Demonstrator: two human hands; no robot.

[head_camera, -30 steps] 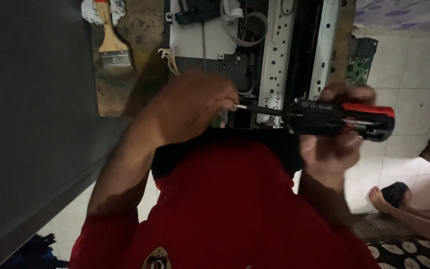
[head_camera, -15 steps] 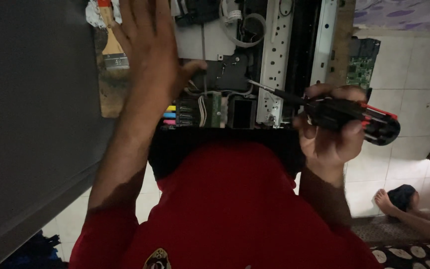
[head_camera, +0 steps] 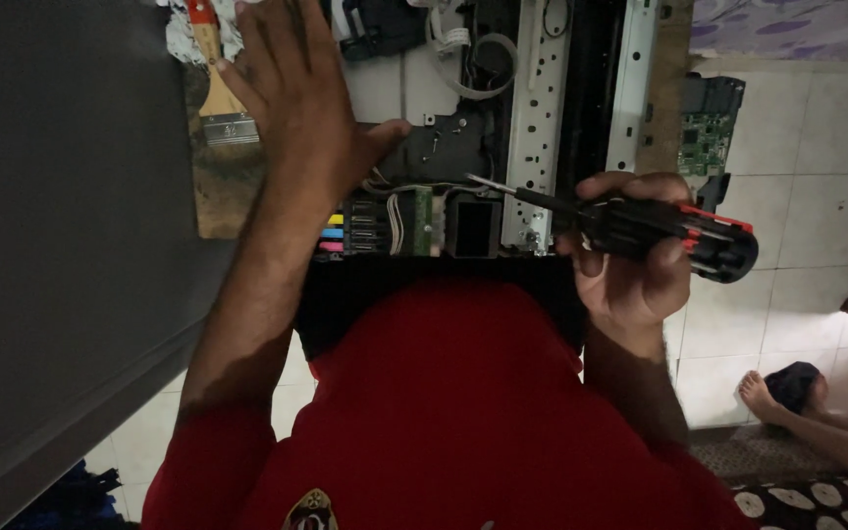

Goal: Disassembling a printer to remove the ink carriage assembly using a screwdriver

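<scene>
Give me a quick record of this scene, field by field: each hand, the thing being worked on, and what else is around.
left hand: open, fingers spread, over the opened printer
right hand: gripping a black and red screwdriver, tip toward the printer's metal rail
opened printer: cover off, colour cartridges and wiring showing
paintbrush: lies beside the left hand
circuit board: green, lies right of the printer
floor: pale tiles

One black-and-red-handled screwdriver (head_camera: 655, 228), one wooden-handled paintbrush with a metal ferrule (head_camera: 216, 93), one opened printer chassis of white and black plastic (head_camera: 503, 118), one loose green circuit board (head_camera: 707, 132), two bare hands.
</scene>
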